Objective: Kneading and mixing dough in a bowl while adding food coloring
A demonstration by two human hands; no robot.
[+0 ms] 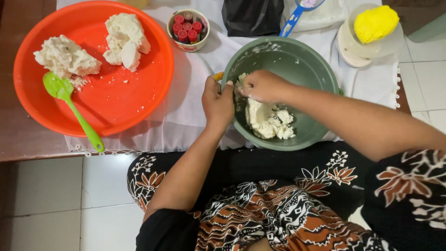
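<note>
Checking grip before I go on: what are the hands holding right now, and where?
Left hand grips the green bowl at its near-left rim. Right hand presses into the white dough inside; whether it grasps any cannot be told.

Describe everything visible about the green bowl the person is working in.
The green bowl is round, smooth and plastic-looking, dull sage green, with white smears on its inner wall. It sits on a white cloth at the table's near edge, above the person's lap. White dough lies in its near half. The left hand grips the rim on its left side; the right hand reaches inside, fingers curled and pressing on the dough.
</note>
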